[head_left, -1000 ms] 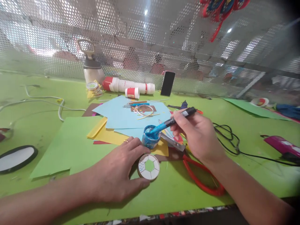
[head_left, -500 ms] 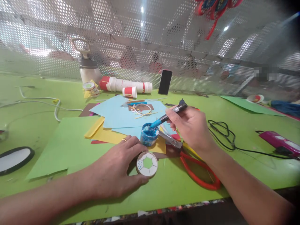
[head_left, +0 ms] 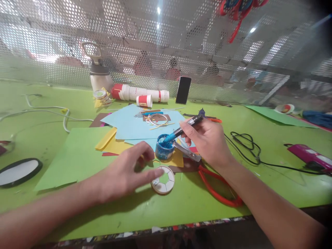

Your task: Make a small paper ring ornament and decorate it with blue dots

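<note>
My right hand (head_left: pixel 211 141) grips a black marker-like pen (head_left: pixel 179 132) with a blue front end, its tip down inside a small jar of blue paint (head_left: pixel 164 152). Just in front of the jar lies a round white disc (head_left: pixel 169 185) with a green hexagon and line-drawn sections; one section has blue dots. My left hand (head_left: pixel 121 169) hovers at the disc's left, fingers apart, thumb over its edge; whether the thumb touches it I cannot tell. Red-handled scissors (head_left: pixel 215 193) lie beside my right forearm, their metal blades (head_left: pixel 190 153) reaching toward the jar.
Blue paper (head_left: pixel 127 126), green paper (head_left: pixel 75 155) and a yellow paper (head_left: pixel 121 147) spread under and around the jar. Behind stand a row of nested paper cups (head_left: pixel 153 95), a single cup (head_left: pixel 144 101), a phone (head_left: pixel 183 90) and a spray bottle (head_left: pixel 100 77). A black cord (head_left: pixel 280 167) runs right.
My left hand has let go of the disc's side and lifted, its fingers drawing back from the jar. The pen has dipped lower into the paint, with my right hand slightly farther left.
</note>
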{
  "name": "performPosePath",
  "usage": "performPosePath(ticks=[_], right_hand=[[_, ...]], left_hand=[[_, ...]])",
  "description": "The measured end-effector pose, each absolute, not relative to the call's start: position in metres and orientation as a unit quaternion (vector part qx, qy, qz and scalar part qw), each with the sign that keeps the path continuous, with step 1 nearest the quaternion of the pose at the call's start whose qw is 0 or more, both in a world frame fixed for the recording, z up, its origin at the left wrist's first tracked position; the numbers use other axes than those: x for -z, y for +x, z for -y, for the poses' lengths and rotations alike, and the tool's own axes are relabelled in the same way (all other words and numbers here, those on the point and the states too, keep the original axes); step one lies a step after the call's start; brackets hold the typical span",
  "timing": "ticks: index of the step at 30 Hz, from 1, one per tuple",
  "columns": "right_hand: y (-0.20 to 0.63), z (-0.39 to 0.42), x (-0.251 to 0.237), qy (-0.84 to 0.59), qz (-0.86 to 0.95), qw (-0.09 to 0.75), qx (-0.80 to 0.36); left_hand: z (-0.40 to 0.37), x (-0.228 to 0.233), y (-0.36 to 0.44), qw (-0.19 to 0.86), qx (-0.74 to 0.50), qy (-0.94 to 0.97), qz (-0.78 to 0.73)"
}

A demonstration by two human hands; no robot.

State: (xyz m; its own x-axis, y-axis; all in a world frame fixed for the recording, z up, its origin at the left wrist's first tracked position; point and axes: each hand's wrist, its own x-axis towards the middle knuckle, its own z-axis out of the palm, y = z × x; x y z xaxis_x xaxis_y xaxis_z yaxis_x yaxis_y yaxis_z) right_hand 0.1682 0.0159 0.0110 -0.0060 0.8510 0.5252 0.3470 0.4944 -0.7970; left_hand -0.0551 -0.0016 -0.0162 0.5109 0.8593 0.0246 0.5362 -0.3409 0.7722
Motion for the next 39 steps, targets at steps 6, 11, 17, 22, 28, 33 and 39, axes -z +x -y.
performPosePath(ticks=[6,11,17,22,28,33,39], right_hand=[[0.167,-0.016,-0.007,-0.450,0.684,0.528,-0.225],[0.168,-0.018,-0.005,-0.446,0.688,0.526,-0.224],[0.168,-0.027,0.002,-0.430,0.695,0.528,-0.232],[0.170,-0.031,0.004,-0.429,0.698,0.529,-0.219],[0.169,-0.023,0.000,-0.433,0.703,0.534,-0.181],[0.168,-0.015,-0.002,-0.432,0.712,0.536,-0.142],[0.168,-0.004,-0.004,-0.425,0.725,0.539,-0.064]], left_hand=[[-0.023,0.024,-0.053,0.339,-0.290,0.733,-0.514],[-0.028,0.014,-0.041,0.321,-0.242,0.783,-0.475],[-0.040,0.019,-0.025,0.330,-0.239,0.784,-0.468],[-0.040,0.024,-0.026,0.310,-0.265,0.790,-0.457],[-0.035,0.023,-0.025,0.332,-0.256,0.786,-0.454],[-0.031,0.021,-0.027,0.347,-0.253,0.781,-0.453],[-0.031,0.022,-0.025,0.347,-0.259,0.778,-0.455]])
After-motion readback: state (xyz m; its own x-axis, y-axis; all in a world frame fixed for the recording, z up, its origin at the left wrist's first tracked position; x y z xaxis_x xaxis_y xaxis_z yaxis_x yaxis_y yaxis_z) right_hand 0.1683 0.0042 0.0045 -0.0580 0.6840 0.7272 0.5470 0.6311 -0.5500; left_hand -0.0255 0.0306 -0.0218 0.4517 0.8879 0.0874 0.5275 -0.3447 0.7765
